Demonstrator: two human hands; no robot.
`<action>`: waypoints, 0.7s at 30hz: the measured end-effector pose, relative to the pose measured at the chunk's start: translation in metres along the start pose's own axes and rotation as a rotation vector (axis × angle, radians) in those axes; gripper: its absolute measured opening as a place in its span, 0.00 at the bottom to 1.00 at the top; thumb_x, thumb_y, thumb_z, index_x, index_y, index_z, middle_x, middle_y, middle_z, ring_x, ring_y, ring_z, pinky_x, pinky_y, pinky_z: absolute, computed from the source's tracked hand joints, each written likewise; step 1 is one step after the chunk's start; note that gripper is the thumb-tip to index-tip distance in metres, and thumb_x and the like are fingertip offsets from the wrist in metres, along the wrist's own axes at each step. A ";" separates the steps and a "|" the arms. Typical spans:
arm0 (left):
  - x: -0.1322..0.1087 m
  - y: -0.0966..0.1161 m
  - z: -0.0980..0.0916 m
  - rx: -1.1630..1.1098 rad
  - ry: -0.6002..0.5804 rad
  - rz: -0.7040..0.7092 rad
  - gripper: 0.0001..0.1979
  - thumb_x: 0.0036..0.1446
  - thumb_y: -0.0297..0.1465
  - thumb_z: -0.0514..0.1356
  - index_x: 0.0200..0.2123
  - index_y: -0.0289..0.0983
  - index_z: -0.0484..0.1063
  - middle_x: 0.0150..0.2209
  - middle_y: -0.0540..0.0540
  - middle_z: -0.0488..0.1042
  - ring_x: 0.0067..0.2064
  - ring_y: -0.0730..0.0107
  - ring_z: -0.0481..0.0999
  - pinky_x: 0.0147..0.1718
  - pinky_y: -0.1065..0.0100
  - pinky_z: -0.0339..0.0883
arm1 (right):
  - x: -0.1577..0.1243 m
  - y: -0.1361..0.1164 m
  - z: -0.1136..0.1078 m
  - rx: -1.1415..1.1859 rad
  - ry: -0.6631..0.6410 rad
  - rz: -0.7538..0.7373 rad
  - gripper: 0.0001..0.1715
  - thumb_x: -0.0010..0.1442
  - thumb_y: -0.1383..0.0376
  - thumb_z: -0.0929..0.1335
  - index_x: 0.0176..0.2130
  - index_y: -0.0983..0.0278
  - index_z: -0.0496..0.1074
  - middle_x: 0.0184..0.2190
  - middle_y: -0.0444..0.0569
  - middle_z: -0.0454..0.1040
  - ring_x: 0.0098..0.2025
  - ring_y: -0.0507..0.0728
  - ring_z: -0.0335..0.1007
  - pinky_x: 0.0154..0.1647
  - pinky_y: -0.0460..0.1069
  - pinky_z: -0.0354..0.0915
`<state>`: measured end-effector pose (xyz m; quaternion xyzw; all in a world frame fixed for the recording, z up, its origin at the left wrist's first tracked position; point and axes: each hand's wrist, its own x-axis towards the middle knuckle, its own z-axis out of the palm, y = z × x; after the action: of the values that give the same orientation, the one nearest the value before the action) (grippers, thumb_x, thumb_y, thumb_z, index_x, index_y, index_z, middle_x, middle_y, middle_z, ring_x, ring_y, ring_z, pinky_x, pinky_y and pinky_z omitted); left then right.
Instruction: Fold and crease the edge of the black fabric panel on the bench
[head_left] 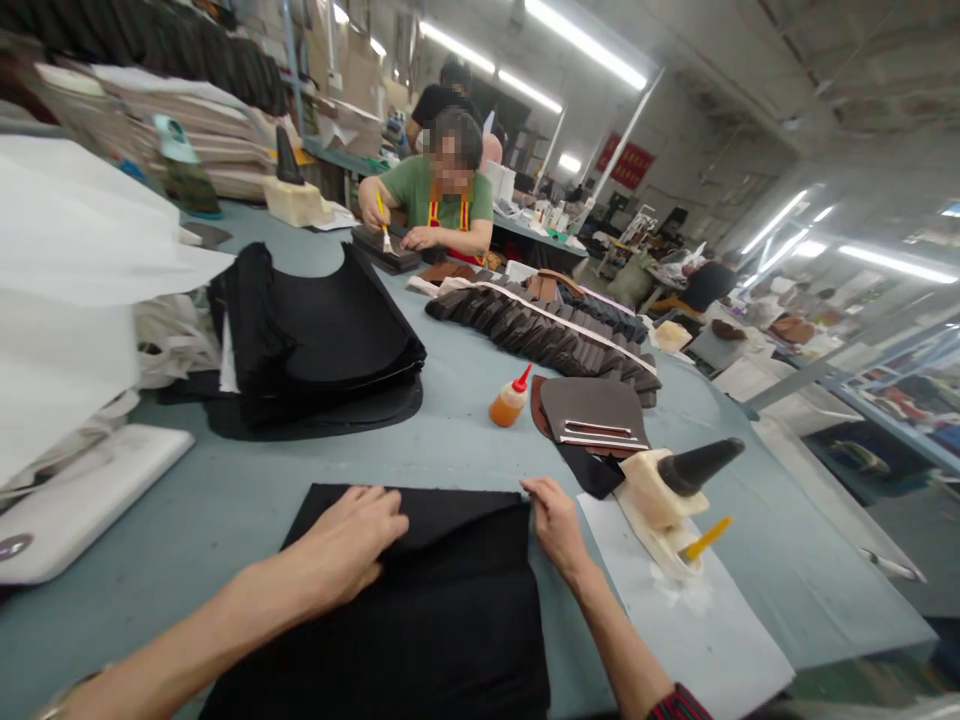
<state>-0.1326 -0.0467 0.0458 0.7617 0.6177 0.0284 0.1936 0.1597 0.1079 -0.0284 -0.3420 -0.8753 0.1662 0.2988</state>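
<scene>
Head view: my left hand [352, 545] lies flat, fingers spread, pressing on the upper part of a black fabric piece [420, 620]; it grips nothing. My right hand [555, 525] sits at the cloth's far right corner, fingers curled as if pinching the edge, though I cannot tell whether the pinch is closed. The fabric lies spread on the grey-blue worktable [465, 440] directly before me. I judge it light, limp and apt to wrinkle or slide, so it is best taken by the corners and edges. Just right of it lies a white sheet [697, 630] bearing a glue pot with a yellow brush [671, 500]. Farther off stand an orange squeeze bottle [510, 400], brown leather pieces [592, 412] and a stack of black cut panels [330, 340]. Across the table another person [439, 195] brushes something.
</scene>
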 end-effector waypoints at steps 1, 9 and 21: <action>-0.016 0.000 0.003 -0.086 -0.049 0.057 0.09 0.48 0.27 0.62 0.35 0.41 0.73 0.42 0.46 0.74 0.47 0.60 0.71 0.51 0.56 0.61 | 0.005 0.000 -0.003 0.032 0.003 0.043 0.18 0.64 0.74 0.58 0.46 0.63 0.73 0.38 0.51 0.73 0.42 0.56 0.70 0.43 0.52 0.68; -0.050 -0.035 0.028 -0.065 0.115 -0.364 0.14 0.62 0.30 0.46 0.45 0.39 0.70 0.46 0.41 0.73 0.45 0.59 0.73 0.43 0.58 0.65 | 0.050 -0.077 0.038 0.130 -0.509 -0.144 0.12 0.63 0.69 0.65 0.46 0.61 0.74 0.39 0.48 0.75 0.41 0.55 0.71 0.45 0.50 0.67; -0.045 -0.042 0.043 0.402 0.197 -0.378 0.19 0.58 0.18 0.44 0.39 0.35 0.72 0.38 0.41 0.75 0.40 0.56 0.74 0.38 0.56 0.63 | 0.056 -0.129 0.121 -0.057 -0.317 -0.385 0.14 0.63 0.66 0.65 0.49 0.67 0.68 0.44 0.56 0.67 0.44 0.61 0.61 0.45 0.57 0.67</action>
<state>-0.1703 -0.0940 0.0011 0.6496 0.7578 -0.0572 -0.0203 -0.0145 0.0446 -0.0339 -0.1468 -0.9646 0.1332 0.1741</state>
